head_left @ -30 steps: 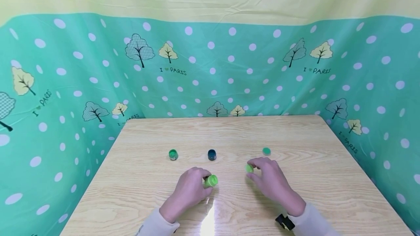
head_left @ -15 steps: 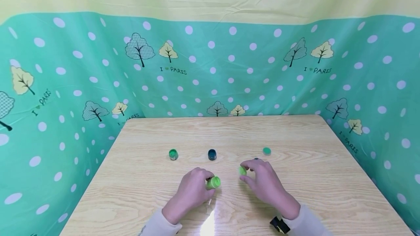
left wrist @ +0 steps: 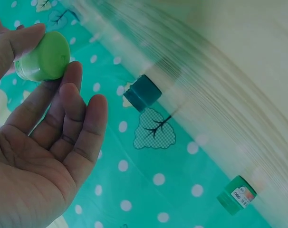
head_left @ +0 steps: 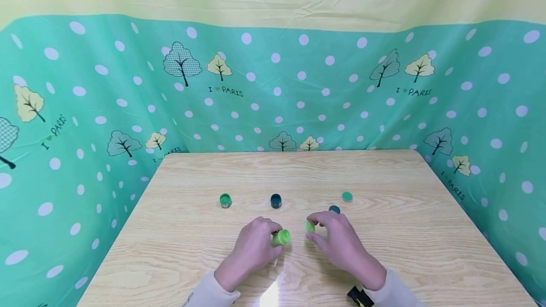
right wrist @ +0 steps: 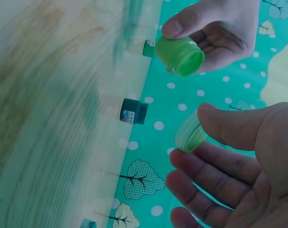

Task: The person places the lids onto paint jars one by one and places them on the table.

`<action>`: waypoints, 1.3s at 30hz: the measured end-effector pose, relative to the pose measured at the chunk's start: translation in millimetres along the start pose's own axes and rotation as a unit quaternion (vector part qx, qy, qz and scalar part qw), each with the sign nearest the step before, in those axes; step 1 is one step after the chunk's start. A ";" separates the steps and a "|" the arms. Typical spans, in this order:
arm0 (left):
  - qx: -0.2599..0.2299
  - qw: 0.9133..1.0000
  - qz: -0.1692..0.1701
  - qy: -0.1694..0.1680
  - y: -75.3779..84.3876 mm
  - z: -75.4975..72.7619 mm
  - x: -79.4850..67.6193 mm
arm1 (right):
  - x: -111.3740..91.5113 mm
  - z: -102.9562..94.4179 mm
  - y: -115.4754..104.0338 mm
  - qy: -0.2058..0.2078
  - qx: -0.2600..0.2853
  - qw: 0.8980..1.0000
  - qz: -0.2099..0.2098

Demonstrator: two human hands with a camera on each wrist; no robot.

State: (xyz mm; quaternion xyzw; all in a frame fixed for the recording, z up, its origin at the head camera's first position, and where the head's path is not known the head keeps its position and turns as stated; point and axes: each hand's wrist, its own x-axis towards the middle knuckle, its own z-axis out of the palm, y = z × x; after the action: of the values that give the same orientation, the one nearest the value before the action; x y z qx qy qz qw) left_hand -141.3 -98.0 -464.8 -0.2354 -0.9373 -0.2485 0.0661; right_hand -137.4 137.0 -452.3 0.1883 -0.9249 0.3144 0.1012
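Observation:
My left hand (head_left: 257, 241) pinches a small light-green paint jar (head_left: 281, 237) between thumb and fingers. The jar is tilted, its uncapped mouth toward the right; the right wrist view shows green inside the jar (right wrist: 175, 56). To its right, my right hand (head_left: 341, 239) pinches a light-green lid (head_left: 310, 226) by its rim. In the right wrist view the hollow inner side of the lid (right wrist: 191, 132) shows. Lid and jar are apart, with a short gap between them.
Farther back stand an uncapped green jar (head_left: 225, 200) and an uncapped dark teal jar (head_left: 276, 201). A dark blue lid (head_left: 334, 209) lies just beyond the right hand, with a green lid (head_left: 347, 196) behind it. A patterned cloth (head_left: 277, 84) hangs behind the wooden table (head_left: 192, 169).
My right hand has moved left with the lid, nearer the jar, uncovering the dark blue lid behind it. My left hand has shifted slightly right with the jar.

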 end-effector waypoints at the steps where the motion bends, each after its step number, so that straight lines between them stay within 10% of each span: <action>1: 0.000 1.000 0.000 -0.001 0.5 0.3 0.2 | -0.4 0.5 -0.7 0.000 0.000 1.000 0.000; 39: 0.015 1.000 0.022 -0.004 6.8 10.0 5.4 | -6.1 18.4 -14.0 -0.050 0.017 0.998 -0.021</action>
State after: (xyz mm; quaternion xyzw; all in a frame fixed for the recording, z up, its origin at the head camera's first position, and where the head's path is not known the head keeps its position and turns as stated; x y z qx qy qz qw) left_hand -142.9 -85.6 -469.2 -0.2561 -0.9357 -0.2320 0.0717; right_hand -127.4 117.1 -461.0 0.2246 -0.9192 0.3181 0.0586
